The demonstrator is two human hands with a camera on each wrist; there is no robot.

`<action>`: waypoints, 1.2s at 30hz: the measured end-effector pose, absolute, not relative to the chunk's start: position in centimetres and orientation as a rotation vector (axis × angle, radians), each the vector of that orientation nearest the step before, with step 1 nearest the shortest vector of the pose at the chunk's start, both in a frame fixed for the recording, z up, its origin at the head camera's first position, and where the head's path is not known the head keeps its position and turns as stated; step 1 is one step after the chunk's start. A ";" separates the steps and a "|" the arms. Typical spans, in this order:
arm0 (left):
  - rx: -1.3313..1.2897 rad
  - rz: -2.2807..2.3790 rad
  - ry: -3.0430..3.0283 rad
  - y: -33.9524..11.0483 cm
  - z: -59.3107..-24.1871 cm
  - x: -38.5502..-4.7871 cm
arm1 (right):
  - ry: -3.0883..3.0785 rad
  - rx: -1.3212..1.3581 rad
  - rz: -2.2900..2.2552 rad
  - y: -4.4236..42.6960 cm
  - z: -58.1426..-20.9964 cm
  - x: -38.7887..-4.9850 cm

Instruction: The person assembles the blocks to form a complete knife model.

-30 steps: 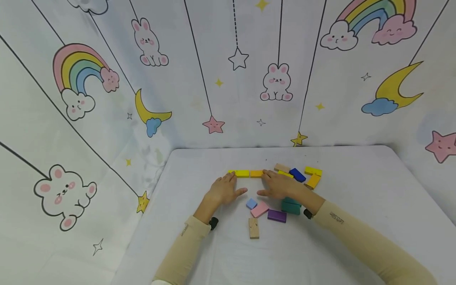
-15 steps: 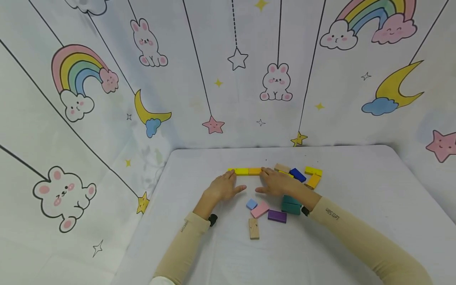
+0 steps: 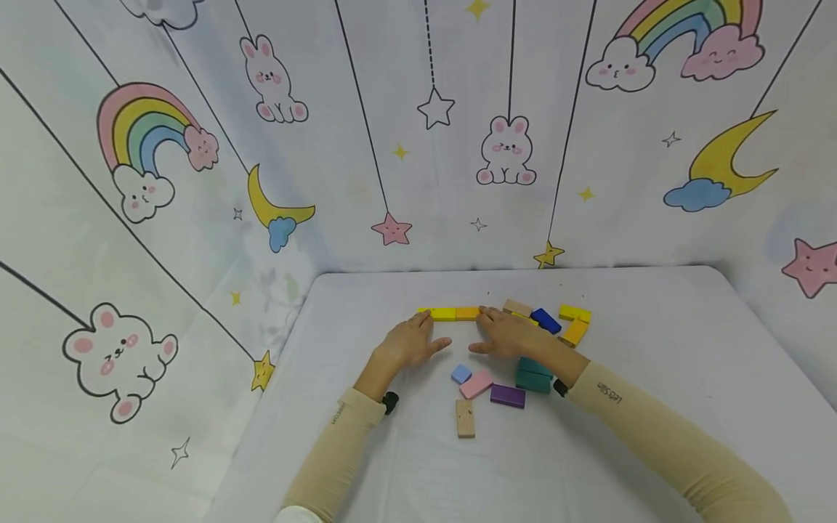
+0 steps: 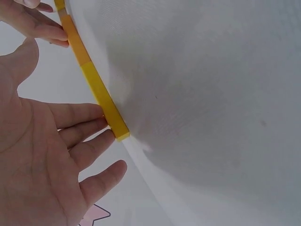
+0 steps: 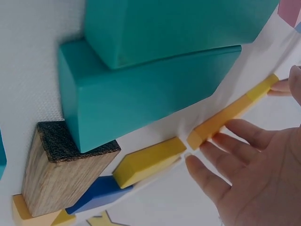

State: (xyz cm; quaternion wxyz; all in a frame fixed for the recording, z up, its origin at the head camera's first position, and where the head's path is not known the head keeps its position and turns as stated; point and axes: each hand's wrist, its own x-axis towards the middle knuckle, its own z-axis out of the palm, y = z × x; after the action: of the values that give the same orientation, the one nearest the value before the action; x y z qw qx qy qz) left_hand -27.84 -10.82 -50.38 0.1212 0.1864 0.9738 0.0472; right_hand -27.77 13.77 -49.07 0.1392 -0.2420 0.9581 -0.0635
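Note:
A yellow block [image 3: 443, 314] and an orange block [image 3: 467, 314] lie end to end in a row toward the far side of the table. My left hand [image 3: 408, 343] has its fingertips against the yellow block near its outer end, thumb spread away, as the left wrist view shows. On the orange block, the extended fingers of my right hand [image 3: 506, 334] touch the side near its outer end. Seen from the right wrist, another yellow block [image 5: 149, 161] lies just beyond the orange block's end, a small gap between them. Neither hand curls round a block.
Near the right forearm are stacked teal blocks [image 3: 534, 381], a blue block [image 3: 546, 321] and more yellow blocks [image 3: 575, 314]. Closer in lie a light blue block [image 3: 461, 374], a pink block [image 3: 476, 384], a purple block [image 3: 507, 396] and a plain wooden block [image 3: 465, 419].
The small gap between the yellow and orange blocks has closed. Both blocks shifted slightly away from me, and my right hand moved a little left and forward with them.

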 end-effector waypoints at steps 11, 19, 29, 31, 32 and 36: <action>0.561 0.113 2.853 -10.6 -50.0 -27.9 | 2.772 -0.727 -0.179 14.1 -49.5 -28.1; 0.558 0.089 2.857 -10.3 -50.1 -28.0 | 2.797 -0.773 -0.169 14.8 -49.3 -27.9; 0.649 0.160 2.846 -9.3 -50.3 -28.2 | 2.897 -0.663 -0.166 16.5 -48.7 -26.9; 0.664 0.174 2.834 -9.0 -50.3 -28.1 | 2.906 -0.638 -0.170 17.0 -48.6 -26.7; 0.671 0.177 2.830 -8.9 -50.4 -28.1 | 2.913 -0.629 -0.169 17.2 -48.6 -26.6; 0.692 0.181 2.830 -8.6 -50.4 -28.1 | 2.947 -0.581 -0.170 18.2 -48.7 -26.3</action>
State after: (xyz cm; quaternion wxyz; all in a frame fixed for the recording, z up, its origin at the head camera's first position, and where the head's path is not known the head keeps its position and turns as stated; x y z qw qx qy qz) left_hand -28.11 -8.58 -50.43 0.1109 0.2355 0.9636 0.0618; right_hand -26.31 18.18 -48.73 0.0667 -0.1927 0.9774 -0.0566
